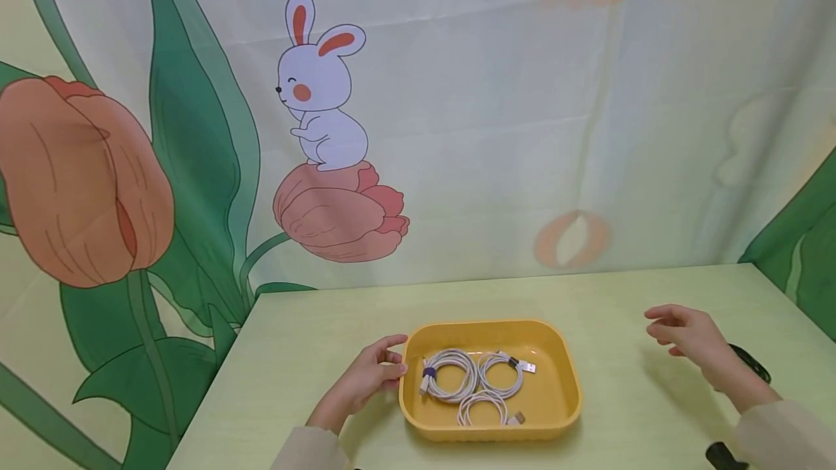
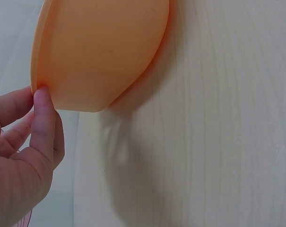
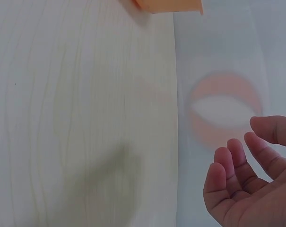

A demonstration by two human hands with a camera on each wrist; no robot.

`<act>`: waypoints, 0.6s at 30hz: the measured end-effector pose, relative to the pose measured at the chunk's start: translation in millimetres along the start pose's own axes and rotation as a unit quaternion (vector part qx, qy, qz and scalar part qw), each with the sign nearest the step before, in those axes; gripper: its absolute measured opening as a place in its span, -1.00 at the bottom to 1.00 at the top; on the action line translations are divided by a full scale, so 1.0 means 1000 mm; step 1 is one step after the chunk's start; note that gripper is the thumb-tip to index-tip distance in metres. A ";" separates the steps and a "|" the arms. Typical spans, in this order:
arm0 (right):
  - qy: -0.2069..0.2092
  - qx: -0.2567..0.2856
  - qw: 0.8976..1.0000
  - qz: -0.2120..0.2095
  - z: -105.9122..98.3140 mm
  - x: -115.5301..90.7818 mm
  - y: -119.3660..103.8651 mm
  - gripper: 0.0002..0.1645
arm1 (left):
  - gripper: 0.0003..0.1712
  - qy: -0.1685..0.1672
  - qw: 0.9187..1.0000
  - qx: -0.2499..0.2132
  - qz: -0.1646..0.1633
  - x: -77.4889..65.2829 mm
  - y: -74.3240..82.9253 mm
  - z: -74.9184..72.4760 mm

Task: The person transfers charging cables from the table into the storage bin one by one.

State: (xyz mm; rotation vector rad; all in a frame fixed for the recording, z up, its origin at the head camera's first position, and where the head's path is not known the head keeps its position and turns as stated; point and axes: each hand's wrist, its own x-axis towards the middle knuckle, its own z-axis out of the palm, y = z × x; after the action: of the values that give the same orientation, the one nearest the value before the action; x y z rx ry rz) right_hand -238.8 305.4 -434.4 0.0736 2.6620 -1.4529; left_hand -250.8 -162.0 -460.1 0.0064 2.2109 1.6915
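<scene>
A yellow tray (image 1: pixel 550 383) with raised walls stands on the table, holding three coiled white cables. The thickest coil (image 1: pixel 472 376) lies at the left with a dark blue tie. Beside it is a smaller coil (image 1: pixel 503 392) with a black tie and a USB plug. A thin coil (image 1: pixel 464 412) lies in front. My left hand (image 1: pixel 362 381) pinches the tray's left rim between thumb and finger; the left wrist view shows the thumb (image 2: pixel 42 111) against the outer wall. Off to the right, my right hand (image 1: pixel 695 339) hovers over the table, fingers loosely bent, holding nothing.
The pale wood-grain table (image 1: pixel 620 383) extends around the tray. Behind it hangs a printed cloth (image 1: pixel 470 129) with a rabbit and tulips, meeting the table's back edge. A black object (image 1: pixel 723 455) shows at the bottom right, near the right sleeve (image 1: pixel 784 434).
</scene>
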 end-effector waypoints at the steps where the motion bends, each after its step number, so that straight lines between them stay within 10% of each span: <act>1: -0.001 0.001 1.000 0.002 -0.001 0.000 0.000 -0.38 | -0.42 -0.001 1.000 0.000 0.001 0.000 0.000 0.000; 18: 0.004 -0.028 1.000 0.010 -0.017 -0.005 0.012 -0.29 | -0.41 -0.008 1.000 -0.001 0.006 0.000 -0.002 0.000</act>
State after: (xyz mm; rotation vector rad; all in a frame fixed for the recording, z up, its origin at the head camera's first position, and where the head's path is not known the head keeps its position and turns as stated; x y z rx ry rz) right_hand -233.9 326.0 -434.5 0.1000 2.6973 -1.3751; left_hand -250.7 -162.5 -461.8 0.0329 2.2016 1.6955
